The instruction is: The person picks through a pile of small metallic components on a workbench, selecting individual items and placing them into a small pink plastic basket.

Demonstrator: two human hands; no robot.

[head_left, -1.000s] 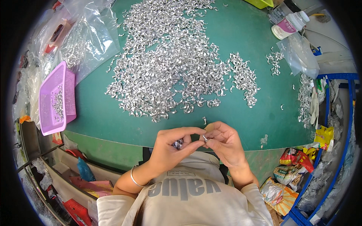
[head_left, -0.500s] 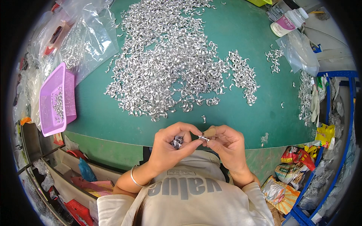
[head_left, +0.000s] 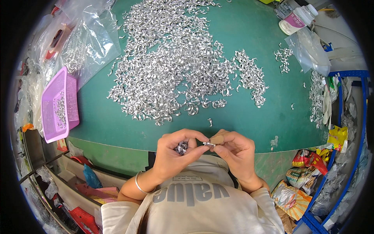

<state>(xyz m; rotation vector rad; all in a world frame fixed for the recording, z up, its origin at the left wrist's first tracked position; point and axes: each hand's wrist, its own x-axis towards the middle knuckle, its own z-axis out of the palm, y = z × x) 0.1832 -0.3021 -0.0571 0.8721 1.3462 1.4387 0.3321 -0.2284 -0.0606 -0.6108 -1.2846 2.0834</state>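
By the near edge of the green surface (head_left: 99, 113), your left hand (head_left: 166, 156) and right hand (head_left: 240, 155) pinch a small metal piece (head_left: 209, 144) between them, the left also cupping a metallic clump (head_left: 181, 148). Beyond lies a broad silver pile (head_left: 163, 74).

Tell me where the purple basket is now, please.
In the head view, the purple basket is at the left side of the green table, just below the clear plastic bag.

We are holding a small, shiny silver piece (head_left: 209, 144) crosswise between left hand (head_left: 168, 152) and right hand (head_left: 238, 153), a silvery clump (head_left: 181, 148) resting inside the left.
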